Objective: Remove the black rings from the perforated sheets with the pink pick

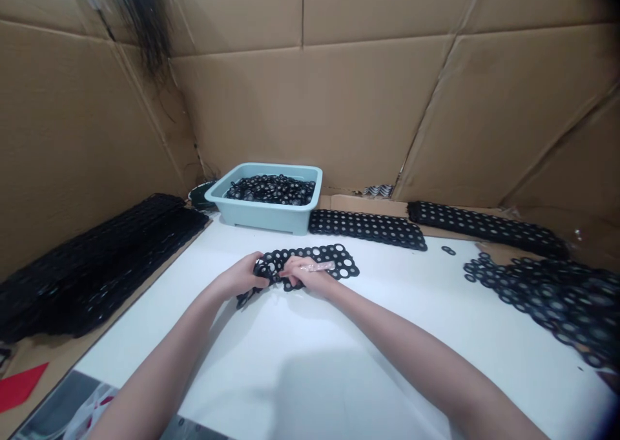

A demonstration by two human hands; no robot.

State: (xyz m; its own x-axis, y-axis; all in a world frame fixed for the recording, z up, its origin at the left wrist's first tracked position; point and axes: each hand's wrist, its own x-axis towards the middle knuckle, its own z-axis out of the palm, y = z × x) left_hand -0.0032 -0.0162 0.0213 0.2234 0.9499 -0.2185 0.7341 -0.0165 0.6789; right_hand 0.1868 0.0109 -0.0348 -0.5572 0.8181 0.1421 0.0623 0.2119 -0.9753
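Centre of white table, before the tub: perforated black sheet, left grip closed on its bunched end, right grip pinching a pink tool against it. Judged step: working rings loose; next calling for a steady hold.

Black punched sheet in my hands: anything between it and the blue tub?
Nothing visible. The left hand and right hand grip the black punched sheet; only white table shows between it and the blue tub. A flat black strip lies right of the tub.
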